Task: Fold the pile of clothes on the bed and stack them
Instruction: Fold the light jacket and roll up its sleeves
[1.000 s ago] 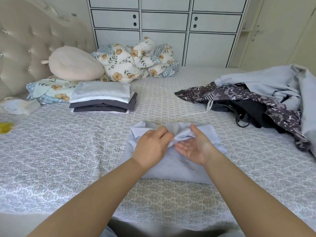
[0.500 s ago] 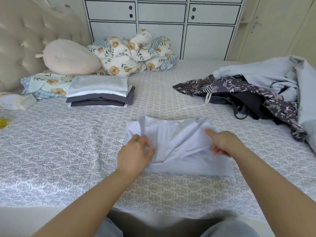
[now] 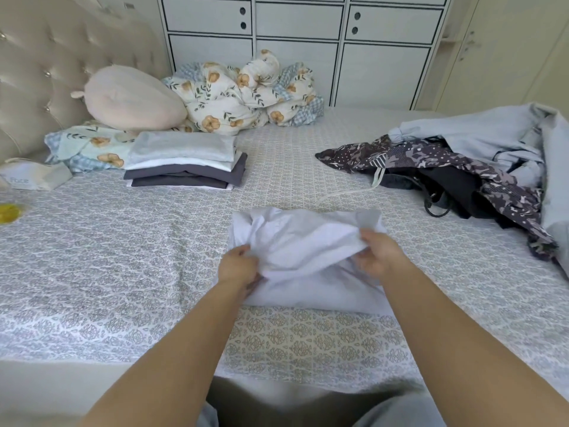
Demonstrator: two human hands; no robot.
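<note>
1. Readable on the pale tissue pack (image 3: 34, 177), far to the left of the fingers by the headboard: "Face".
2. Left hand (image 3: 238, 268): fingers curled, pinching the left edge of the pale lilac, partly folded cotton garment (image 3: 308, 251).
3. Right hand (image 3: 380, 254): fingers curled around the raised right fold of the same garment, lifting it off the lower layer.
4. Garment lying on the bed directly under both hands, near the front edge.
5. Beyond the left fingers: one neat stack of folded clothes (image 3: 184, 163), grey and white layers, roughly five.
6. Beyond and to the right of the right fingers: one loose pile of unfolded clothes (image 3: 462, 171), with dark patterned, black and light blue pieces.
7. Further back: one round pink cushion (image 3: 132, 98), one bundled floral quilt (image 3: 243, 94), one floral pillow (image 3: 89, 146).
8. Surface: patterned grey-and-beige bedsheet (image 3: 107, 257); tufted beige headboard (image 3: 55, 66) at left, white panelled wardrobe (image 3: 298, 41) behind.
</note>
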